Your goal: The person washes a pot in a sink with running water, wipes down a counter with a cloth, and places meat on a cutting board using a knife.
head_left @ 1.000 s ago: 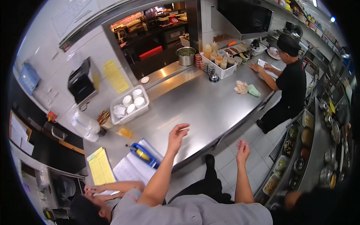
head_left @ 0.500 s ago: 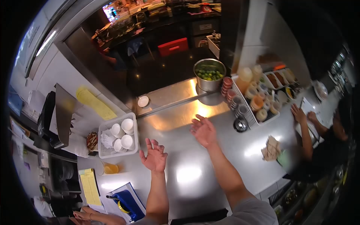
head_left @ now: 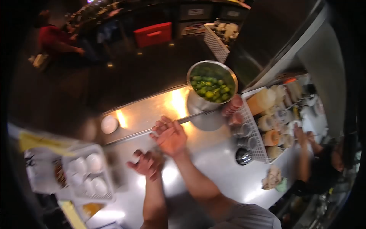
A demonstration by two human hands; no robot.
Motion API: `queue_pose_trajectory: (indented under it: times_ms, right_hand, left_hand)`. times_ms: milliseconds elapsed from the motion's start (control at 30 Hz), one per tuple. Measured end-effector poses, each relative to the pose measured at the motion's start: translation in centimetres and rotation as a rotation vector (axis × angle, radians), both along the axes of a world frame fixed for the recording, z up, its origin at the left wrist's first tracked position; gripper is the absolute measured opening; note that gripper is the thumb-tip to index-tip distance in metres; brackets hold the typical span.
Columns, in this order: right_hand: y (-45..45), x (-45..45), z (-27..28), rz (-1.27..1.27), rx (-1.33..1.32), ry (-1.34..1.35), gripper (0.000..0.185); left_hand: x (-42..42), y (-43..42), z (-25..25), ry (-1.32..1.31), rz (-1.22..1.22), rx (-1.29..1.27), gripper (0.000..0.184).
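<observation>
Pot: the metal pot (head_left: 213, 68) of green pieces (head_left: 213, 90) stands upright on the metal ledge (head_left: 143, 114) along the far side of the tabletop (head_left: 213, 168).
Right hand: this hand (head_left: 170, 138) is empty, palm up and fingers loosely spread, over the near edge of the ledge, left of the pot and apart from it.
Left hand: this hand (head_left: 146, 164) is also empty, fingers parted and partly bent, farther left and nearer the wearer than the right hand.
Left of the pot: a small white dish (head_left: 109, 124) sits on the ledge; a white tub (head_left: 108, 171) holding white cups (head_left: 94, 163) is farther left and nearer the wearer.
Right of the pot: red cups (head_left: 233, 105) are just beside it, then a white basket (head_left: 256, 141) of bottles (head_left: 262, 100).
Nearer side, right of the pot: a shiny metal bell (head_left: 243, 156) and a crumpled cloth (head_left: 272, 177).
Far right of the pot: another person (head_left: 324, 164), blurred.
</observation>
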State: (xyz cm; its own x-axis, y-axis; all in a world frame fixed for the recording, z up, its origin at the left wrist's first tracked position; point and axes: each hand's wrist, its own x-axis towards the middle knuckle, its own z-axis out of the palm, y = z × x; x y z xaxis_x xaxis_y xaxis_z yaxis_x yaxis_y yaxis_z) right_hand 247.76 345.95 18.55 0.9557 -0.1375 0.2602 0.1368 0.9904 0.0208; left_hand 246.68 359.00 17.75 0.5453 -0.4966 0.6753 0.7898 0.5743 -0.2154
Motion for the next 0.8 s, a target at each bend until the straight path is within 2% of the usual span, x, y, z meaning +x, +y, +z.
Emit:
queue_pose_trajectory:
  times_ms: [33,100,200,233,267,400,467,733,800]
  right_hand:
    - [-0.5,0.2,0.1,-0.029,-0.071,0.034,0.044]
    - [-0.8,0.2,0.1,-0.071,-0.004,0.048,0.043]
    - [-0.4,0.4,-0.3,-0.085,-0.02,0.093,0.041]
    - [0.0,0.4,0.2,-0.106,-0.036,0.175,0.041]
    - [0.1,0.4,0.4,-0.102,-0.062,0.178,0.041]
    - [1.9,1.0,0.1,-0.06,-0.13,0.199,0.041]
    - [2.7,1.2,0.2,-0.024,-0.25,0.156,0.041]
    - [2.7,0.9,0.4,-0.078,-0.143,0.251,0.042]
    - [2.4,0.3,0.4,-0.112,-0.033,0.332,0.039]
  left_hand:
    - [0.3,-0.4,-0.6,-0.012,-0.011,0.004,0.049]
    - [0.6,-1.5,-0.5,-0.077,-0.041,-0.063,0.047]
    - [-0.5,-0.9,0.2,0.05,-0.146,-0.049,0.046]
    - [-0.9,-0.6,0.2,0.092,-0.136,-0.052,0.047]
    - [-1.3,-0.4,0.6,0.117,-0.063,-0.008,0.058]
    - [-1.3,0.9,0.6,0.148,-0.051,0.034,0.059]
    - [-1.1,1.1,0.5,0.15,-0.067,0.047,0.059]
    - [-0.6,0.2,-0.6,0.221,-0.134,0.054,0.06]
    - [-0.4,-0.3,-1.1,0.23,-0.163,0.054,0.061]
